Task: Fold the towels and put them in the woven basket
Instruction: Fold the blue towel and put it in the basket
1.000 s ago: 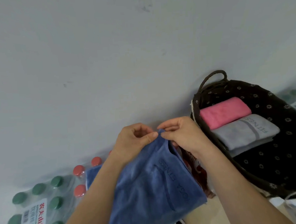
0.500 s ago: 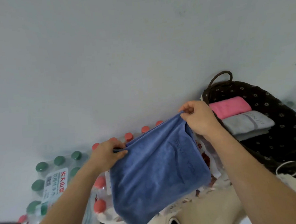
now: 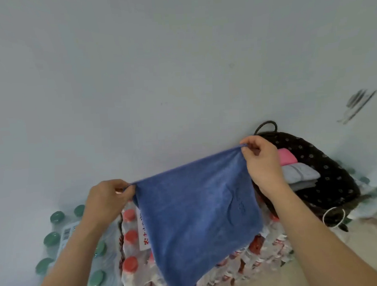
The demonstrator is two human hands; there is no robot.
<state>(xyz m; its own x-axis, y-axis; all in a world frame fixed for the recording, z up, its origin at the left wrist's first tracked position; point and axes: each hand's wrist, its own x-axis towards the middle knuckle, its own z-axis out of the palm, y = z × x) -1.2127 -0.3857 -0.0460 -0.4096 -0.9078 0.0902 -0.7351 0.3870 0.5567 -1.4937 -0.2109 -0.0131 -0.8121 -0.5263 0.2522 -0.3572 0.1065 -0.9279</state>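
The blue towel (image 3: pixel 195 212) covers much of the red-capped bottle pack (image 3: pixel 129 235) and its label (image 3: pixel 144 232). The right hand (image 3: pixel 262 160) hides 1 end of the pink towel (image 3: pixel 287 157) and part of the woven basket (image 3: pixel 329 179). Dark marks (image 3: pixel 358 103) on the wall (image 3: pixel 157 68) are blurred.

A pink towel (image 3: pixel 286 156) and grey towel (image 3: pixel 298 174) fill the basket (image 3: pixel 329 179) at its left; its right is bare. Bottle packs (image 3: pixel 129 236) crowd beneath the blue towel (image 3: pixel 195 210).

floor (image 3: pixel 277 280) | green-capped bottle pack (image 3: pixel 50 239) left | red-capped bottle pack (image 3: pixel 130 264) middle | woven basket (image 3: pixel 328 164) right, by wall (image 3: pixel 178 56)
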